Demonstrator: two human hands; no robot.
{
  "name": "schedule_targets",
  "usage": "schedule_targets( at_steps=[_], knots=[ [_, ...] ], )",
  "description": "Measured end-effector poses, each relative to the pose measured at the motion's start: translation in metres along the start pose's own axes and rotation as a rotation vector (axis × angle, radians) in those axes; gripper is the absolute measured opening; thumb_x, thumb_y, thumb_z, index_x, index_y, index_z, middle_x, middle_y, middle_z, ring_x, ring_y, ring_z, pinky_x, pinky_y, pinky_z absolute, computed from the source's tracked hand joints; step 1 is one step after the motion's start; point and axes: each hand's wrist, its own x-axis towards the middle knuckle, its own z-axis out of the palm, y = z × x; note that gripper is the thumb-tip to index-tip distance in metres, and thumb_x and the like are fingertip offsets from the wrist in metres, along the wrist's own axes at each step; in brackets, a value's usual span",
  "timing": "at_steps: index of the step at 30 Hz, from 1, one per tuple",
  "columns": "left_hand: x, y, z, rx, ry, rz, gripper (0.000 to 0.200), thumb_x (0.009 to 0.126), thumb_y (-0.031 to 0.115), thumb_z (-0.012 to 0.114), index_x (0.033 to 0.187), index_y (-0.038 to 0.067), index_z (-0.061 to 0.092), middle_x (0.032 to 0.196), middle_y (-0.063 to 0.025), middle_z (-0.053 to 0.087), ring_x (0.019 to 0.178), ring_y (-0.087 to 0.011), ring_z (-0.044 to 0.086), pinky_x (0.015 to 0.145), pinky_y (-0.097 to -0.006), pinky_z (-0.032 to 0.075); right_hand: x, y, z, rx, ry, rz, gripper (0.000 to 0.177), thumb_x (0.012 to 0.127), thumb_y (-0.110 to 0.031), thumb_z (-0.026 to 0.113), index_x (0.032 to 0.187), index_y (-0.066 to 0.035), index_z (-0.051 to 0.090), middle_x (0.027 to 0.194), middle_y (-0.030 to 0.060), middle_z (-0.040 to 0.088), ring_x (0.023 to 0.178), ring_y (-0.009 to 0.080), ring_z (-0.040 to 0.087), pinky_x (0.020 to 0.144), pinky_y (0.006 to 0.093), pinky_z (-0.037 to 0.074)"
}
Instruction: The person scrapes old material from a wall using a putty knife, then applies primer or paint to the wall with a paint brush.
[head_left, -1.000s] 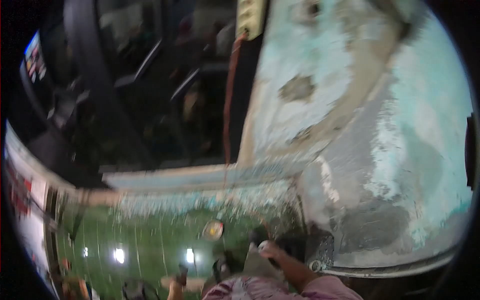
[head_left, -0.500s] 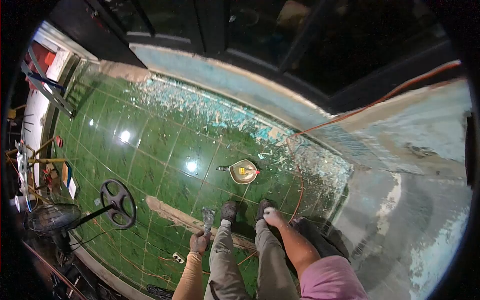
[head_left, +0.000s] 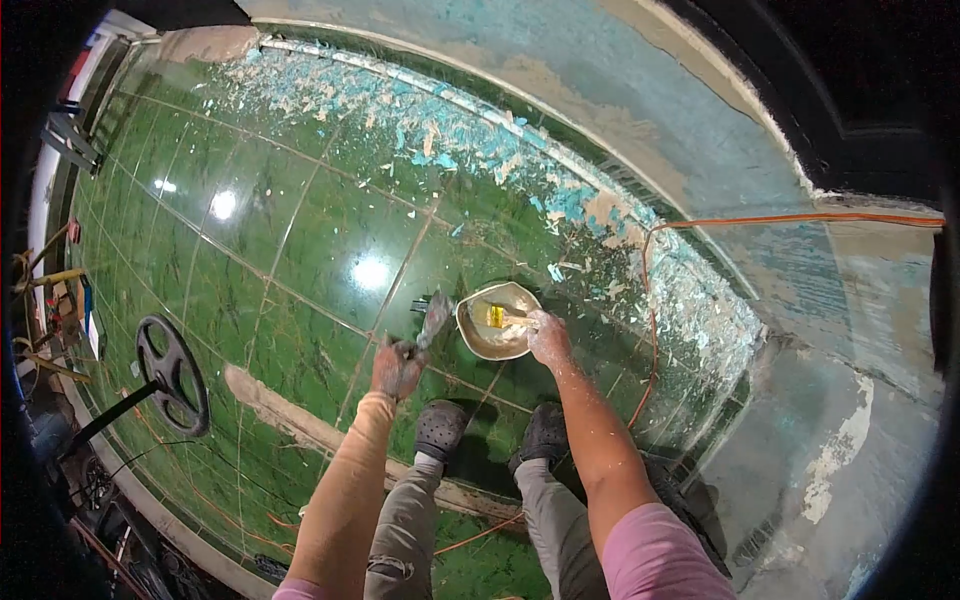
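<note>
My left hand grips a scraper, right hand pinches a brush; floor opens leftward, flakes crowd its wall edge.

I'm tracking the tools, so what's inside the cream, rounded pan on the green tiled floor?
Inside the cream, rounded pan is the yellow part of a pale-handled brush. The right hand covers the handle's outer end; what lies under the brush is hidden.

The left hand grips a scraper, blade pointing away, left of a shallow pan. The right hand holds the handle end of a yellow brush – bristles inside the pan. Paint flakes litter the green tiled floor – thickest along the wall.
</note>
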Motion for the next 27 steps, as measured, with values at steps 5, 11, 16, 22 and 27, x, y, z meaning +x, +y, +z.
schedule_targets(
  at_steps=[5, 11, 16, 22, 27],
  knots=[
    [0.025, 0.010, -0.003, 0.046, 0.046, 0.052, 0.043, 0.081, 0.035, 0.071, 0.104, -0.001, 0.072, 0.121, -0.0224, 0.058, 0.115, -0.0376, 0.055, 0.101, -0.0433, 0.043, -0.030, 0.010, 0.001, 0.033, 0.081, 0.007, 0.031, 0.084, -0.014, 0.061, 0.114, -0.007, 0.066, 0.106, 0.0203, 0.067, 0.102, 0.0409, 0.058, 0.092, 0.0477, 0.046],
    [0.006, 0.042, -0.027, -0.018, -0.189, 0.056, 0.057, 0.084, 0.036, 0.070, 0.124, -0.003, 0.059, 0.131, -0.0244, 0.054, 0.120, -0.0318, 0.056, 0.101, -0.0399, 0.044, -0.094, 0.011, -0.062, 0.008, -0.062, -0.035, 0.031, 0.085, -0.013, 0.054, 0.113, -0.005, 0.065, 0.108, 0.0207, 0.067, 0.104, 0.0396, 0.060, 0.094, 0.0487, 0.046],
    [-0.064, 0.111, -0.069, -0.054, -0.589, 0.027, 0.065, 0.087, 0.043, 0.068, 0.129, -0.005, 0.056, 0.132, -0.0211, 0.057, 0.121, -0.0315, 0.056, 0.102, -0.0369, 0.044, -0.198, -0.039, -0.182, 0.168, 0.043, -0.150, 0.023, 0.081, -0.012, 0.060, 0.100, -0.003, 0.070, 0.088, 0.0213, 0.069, 0.085, 0.0403, 0.067, 0.080, 0.0471, 0.053],
    [-0.200, 0.244, -0.163, -0.417, -0.748, 0.096, 0.039, 0.087, 0.023, 0.072, 0.117, -0.001, 0.065, 0.110, -0.0114, 0.069, 0.098, -0.0206, 0.063, 0.088, -0.0330, 0.050, -0.342, -0.116, -0.374, 0.179, 0.018, -0.052, 0.029, 0.082, -0.011, 0.062, 0.109, -0.004, 0.070, 0.100, 0.0199, 0.070, 0.092, 0.0346, 0.069, 0.081, 0.0411, 0.054],
    [-0.319, 0.391, -0.244, -0.314, -0.550, 0.262, 0.025, 0.084, 0.022, 0.073, 0.094, 0.001, 0.069, 0.075, -0.0050, 0.067, 0.066, -0.0142, 0.061, 0.063, -0.0301, 0.049, -0.458, -0.161, -0.519, 0.051, 0.191, -0.114, 0.029, 0.087, -0.015, 0.064, 0.114, -0.004, 0.068, 0.097, 0.0222, 0.069, 0.090, 0.0398, 0.066, 0.079, 0.0450, 0.053]
  ],
)
